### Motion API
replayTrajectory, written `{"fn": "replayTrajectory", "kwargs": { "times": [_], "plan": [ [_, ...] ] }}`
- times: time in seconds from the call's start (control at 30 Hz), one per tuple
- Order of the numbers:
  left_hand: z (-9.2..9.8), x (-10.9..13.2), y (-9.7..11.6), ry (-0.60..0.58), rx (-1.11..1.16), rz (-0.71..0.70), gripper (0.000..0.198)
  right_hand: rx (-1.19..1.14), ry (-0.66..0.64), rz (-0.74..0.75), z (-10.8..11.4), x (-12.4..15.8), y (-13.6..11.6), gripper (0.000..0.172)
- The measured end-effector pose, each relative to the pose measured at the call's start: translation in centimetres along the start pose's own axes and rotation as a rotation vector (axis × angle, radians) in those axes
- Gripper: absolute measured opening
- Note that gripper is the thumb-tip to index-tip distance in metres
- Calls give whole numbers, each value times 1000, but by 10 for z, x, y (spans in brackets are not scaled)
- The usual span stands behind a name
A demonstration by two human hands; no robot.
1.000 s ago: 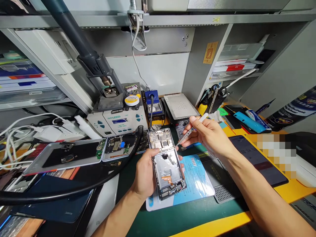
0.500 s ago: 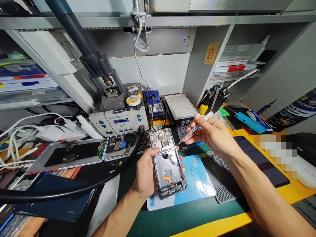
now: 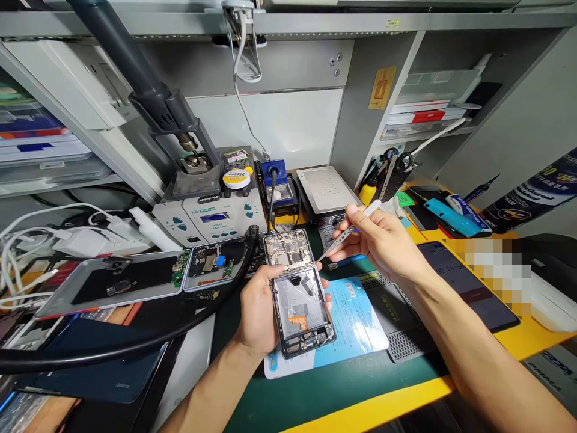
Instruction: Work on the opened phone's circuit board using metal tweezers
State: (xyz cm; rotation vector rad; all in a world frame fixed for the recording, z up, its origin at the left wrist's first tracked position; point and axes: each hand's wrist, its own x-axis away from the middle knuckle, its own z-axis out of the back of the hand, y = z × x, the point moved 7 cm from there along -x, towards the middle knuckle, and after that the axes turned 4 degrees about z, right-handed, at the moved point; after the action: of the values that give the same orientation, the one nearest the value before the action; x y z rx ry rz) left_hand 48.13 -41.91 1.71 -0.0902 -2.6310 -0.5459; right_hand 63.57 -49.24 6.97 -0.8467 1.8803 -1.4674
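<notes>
An opened smartphone (image 3: pixel 301 300) rests tilted in my left hand (image 3: pixel 259 307), thumb on its left edge and fingertips showing at its right edge. Its circuit board shows at the top, and an orange flex cable lies in the lower bay. My right hand (image 3: pixel 378 240) pinches a pair of metal tweezers (image 3: pixel 339 240). The tweezer tips are close to the phone's right edge beside the board; whether they touch it I cannot tell. Beneath the phone lies a blue and white card (image 3: pixel 356 319) on the green mat (image 3: pixel 252 397).
A hot air station (image 3: pixel 210 219) and a blue soldering iron stand (image 3: pixel 274 180) stand at the back. A thick black hose (image 3: pixel 198 325) crosses the left side, near opened phone housings (image 3: pixel 135 279). To the right lies a phone with a lit screen (image 3: pixel 469 282).
The whole view has shifted slightly, so the bench and both hands appear a little further left and higher. The hands keep their grips on the smartphone and tweezers, with the tips still by its right edge.
</notes>
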Motion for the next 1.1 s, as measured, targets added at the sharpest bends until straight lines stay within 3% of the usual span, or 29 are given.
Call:
{"fn": "replayTrajectory", "kwargs": {
  "times": [0.23, 0.67, 1.1],
  "plan": [
    [2, 2, 2, -67, -71, -47, 58, -7, 14, 0, -1, 1, -2, 51],
    [4, 2, 5, 101, -102, -85, 58, -30, 33, 6, -6, 2, 1, 51],
    [0, 0, 7, 58, 9, -176, 49, -14, 156, 124, -11, 9, 4, 44]
  ]
}}
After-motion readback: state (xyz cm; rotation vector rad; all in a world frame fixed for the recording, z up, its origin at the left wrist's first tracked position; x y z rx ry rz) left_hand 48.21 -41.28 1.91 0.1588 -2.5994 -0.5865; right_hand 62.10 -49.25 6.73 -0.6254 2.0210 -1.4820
